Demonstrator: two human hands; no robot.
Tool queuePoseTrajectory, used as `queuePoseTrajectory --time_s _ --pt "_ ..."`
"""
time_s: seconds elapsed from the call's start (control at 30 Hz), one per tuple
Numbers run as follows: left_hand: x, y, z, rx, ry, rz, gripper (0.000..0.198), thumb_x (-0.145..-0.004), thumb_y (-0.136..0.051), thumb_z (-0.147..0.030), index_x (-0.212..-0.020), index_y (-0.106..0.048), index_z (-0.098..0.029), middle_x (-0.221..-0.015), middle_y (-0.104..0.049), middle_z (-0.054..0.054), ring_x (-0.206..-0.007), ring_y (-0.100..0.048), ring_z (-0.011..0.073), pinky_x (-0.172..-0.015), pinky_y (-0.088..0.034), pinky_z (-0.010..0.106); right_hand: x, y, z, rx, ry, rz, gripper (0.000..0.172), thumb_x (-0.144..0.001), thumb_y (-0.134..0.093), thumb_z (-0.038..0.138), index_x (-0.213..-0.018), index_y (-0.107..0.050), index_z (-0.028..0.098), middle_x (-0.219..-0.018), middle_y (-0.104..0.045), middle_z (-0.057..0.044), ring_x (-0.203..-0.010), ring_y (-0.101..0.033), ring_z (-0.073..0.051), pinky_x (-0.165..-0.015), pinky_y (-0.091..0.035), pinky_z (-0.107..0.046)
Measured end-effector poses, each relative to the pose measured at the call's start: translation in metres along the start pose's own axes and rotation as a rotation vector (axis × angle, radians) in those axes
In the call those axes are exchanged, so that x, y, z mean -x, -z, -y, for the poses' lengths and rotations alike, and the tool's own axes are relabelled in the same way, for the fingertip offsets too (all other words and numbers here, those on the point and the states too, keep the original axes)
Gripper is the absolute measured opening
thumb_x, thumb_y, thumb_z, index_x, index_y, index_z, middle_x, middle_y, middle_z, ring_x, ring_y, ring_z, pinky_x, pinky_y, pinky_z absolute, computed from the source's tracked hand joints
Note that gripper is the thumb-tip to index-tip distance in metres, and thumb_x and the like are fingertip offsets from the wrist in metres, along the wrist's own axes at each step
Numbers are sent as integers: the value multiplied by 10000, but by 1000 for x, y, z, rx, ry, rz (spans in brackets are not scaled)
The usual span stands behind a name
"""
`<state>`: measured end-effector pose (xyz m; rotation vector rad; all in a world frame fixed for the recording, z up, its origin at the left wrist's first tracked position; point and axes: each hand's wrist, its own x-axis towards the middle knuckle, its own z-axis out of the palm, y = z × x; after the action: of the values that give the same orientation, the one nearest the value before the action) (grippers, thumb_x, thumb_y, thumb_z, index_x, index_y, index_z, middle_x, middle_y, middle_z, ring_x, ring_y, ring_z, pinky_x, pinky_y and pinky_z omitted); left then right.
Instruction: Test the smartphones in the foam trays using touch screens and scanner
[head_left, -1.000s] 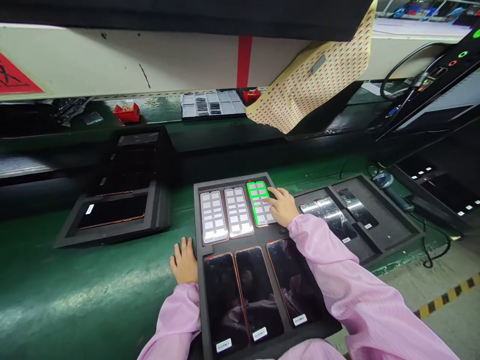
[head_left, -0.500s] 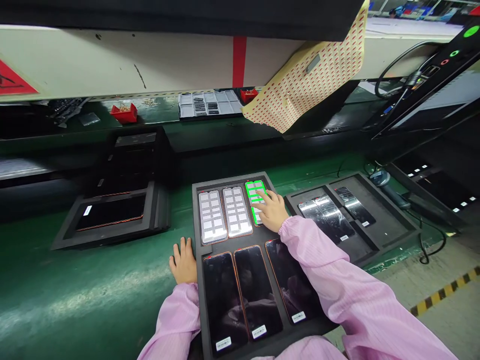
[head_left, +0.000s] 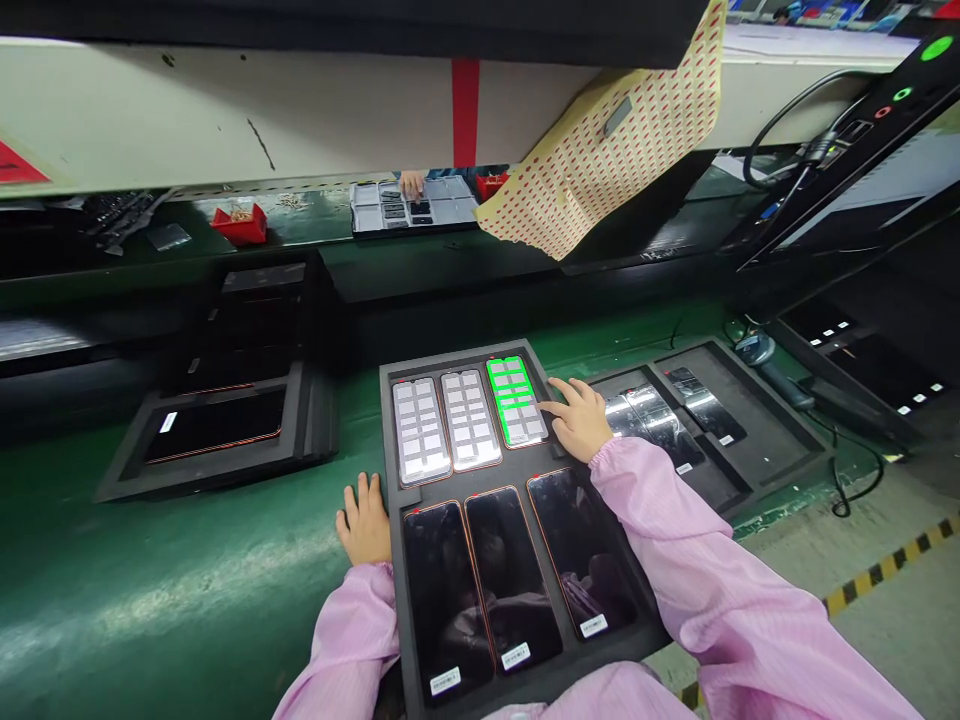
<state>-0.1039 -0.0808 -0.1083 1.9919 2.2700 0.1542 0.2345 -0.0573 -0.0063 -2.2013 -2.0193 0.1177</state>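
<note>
A black foam tray lies on the green belt before me with two rows of phones. The back row is lit: two white-grid screens and one green-grid phone at the right. Three dark phones fill the front row. My right hand is at the right edge of the green phone, index finger stretched onto it, other fingers loosely curled, holding nothing. My left hand lies flat against the tray's left edge, fingers apart.
A second black tray with dark phones is right of mine, a stack of trays with one phone to the left. Across the line, another person's hand touches a grey parts tray, beside red bins. A red-dotted yellow sheet hangs overhead.
My right hand slid off the green screen's middle to its right edge, uncovering the grid. Another person's hand appeared at the far parts tray. My left hand stayed put.
</note>
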Motion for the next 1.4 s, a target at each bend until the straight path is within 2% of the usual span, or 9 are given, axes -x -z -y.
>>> queuePoseTrajectory --time_s 0.37,0.77,1.03,1.4 --pt "-1 -5 1 17 12 -31 487 -846 -310 -237 -1330 -373 -226 -1424 -348 71 -1309 -289 240 -1028 -262 473 29 5 -2 -33 143 -18 379 -717 -406 126 -877 -706 292 -1315 -442 -4 -1226 -268 -293 -959 -264 -500" --pt "-3 -10 0 -21 30 -56 475 -832 -346 -233 -1302 -415 -217 -1409 -376 61 -1301 -300 237 -1027 -268 462 24 0 38 -62 270 70 419 -712 -425 126 -992 -669 318 -1346 -415 -10 -1224 -267 -292 -945 -261 -488" --pt "-2 -6 -1 -14 30 -25 479 -835 -326 -230 -1305 -412 -203 -1423 -351 65 -1309 -284 245 -1030 -260 465 11 1 44 -20 116 52 424 -738 -414 146 -1039 -643 338 -1372 -394 -2 -1240 -266 -293 -953 -250 -518" --pt "-2 -5 -3 22 45 -4 493 -833 -338 -235 -1324 -381 -237 -1425 -348 73 -1321 -265 239 -1039 -246 472 13 8 18 -8 -39 -11 388 -735 -399 147 -916 -697 317 -1342 -430 8 -1219 -292 -305 -935 -280 -537"
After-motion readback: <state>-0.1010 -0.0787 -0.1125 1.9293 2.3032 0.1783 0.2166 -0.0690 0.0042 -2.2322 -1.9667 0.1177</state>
